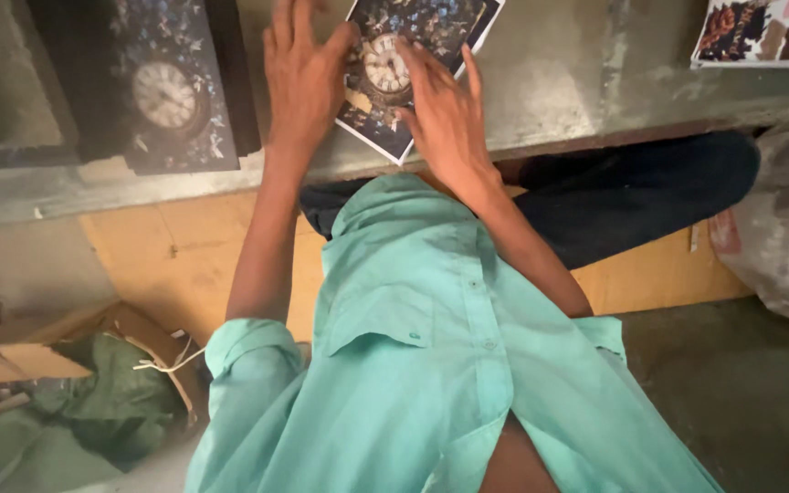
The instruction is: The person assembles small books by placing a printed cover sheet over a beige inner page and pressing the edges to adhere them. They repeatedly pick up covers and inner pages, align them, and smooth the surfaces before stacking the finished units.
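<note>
A dark printed sheet with a clock picture [449, 27] lies tilted on the grey worktop [577, 82] in front of me. My left hand [303, 78] rests flat on its left part, fingers spread. My right hand [445, 110] presses flat on its lower right part, over the clock face. Neither hand grips anything. To the left stands a dark stack of boards [171, 87] topped by the same clock picture.
Another printed picture [760, 32] lies at the far right of the worktop. Below the worktop are my teal shirt and dark trousers, a cardboard box with green cloth [102, 393] at lower left, and a pale sack [787, 228] on the right.
</note>
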